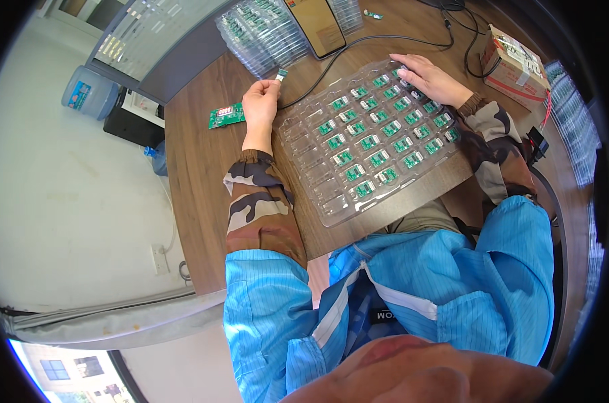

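My left hand (pixel 261 104) is closed in a pinch on a small circuit board (pixel 281 75), green with a white part, held above the desk. Just left of that wrist lies a larger green circuit board with a red digit display (pixel 225 111). A clear plastic tray (pixel 306 176) sits at the desk's front edge, with small green boards (pixel 370 142) in many of its pockets; the pockets along its left side hold none. Over the tray's far right corner, my right hand (pixel 435 79) lies with fingers stretched out and thumb apart, the thumb tip beside a board there.
Stacked clear trays of boards (pixel 261 33) stand at the back, a phone (pixel 316 27) leaning on them. A black cable (pixel 365 40) crosses the desk behind the tray. A cardboard box (pixel 515 67) stands at the far right, and a loose board (pixel 373 14) lies at the back.
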A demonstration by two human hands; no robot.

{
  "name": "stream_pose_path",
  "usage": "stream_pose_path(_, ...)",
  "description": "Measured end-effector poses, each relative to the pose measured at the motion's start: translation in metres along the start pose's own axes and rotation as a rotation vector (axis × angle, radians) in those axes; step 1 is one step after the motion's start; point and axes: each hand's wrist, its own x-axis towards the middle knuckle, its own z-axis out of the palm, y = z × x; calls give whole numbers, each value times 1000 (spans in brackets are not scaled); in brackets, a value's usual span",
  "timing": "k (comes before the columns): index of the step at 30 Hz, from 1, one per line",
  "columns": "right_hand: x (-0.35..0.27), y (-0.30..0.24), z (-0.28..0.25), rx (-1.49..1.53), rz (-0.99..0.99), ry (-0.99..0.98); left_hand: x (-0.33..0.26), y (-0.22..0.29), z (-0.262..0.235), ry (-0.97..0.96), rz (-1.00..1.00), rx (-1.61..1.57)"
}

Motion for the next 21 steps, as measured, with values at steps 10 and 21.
stream_pose_path(10, 0, -4, 1, -21, 17, 15, -5, 2, 2, 12, 95, 365)
stream_pose_path(21, -1, -9, -3, 36, 87, 72, -7, 7, 3, 15, 137, 431)
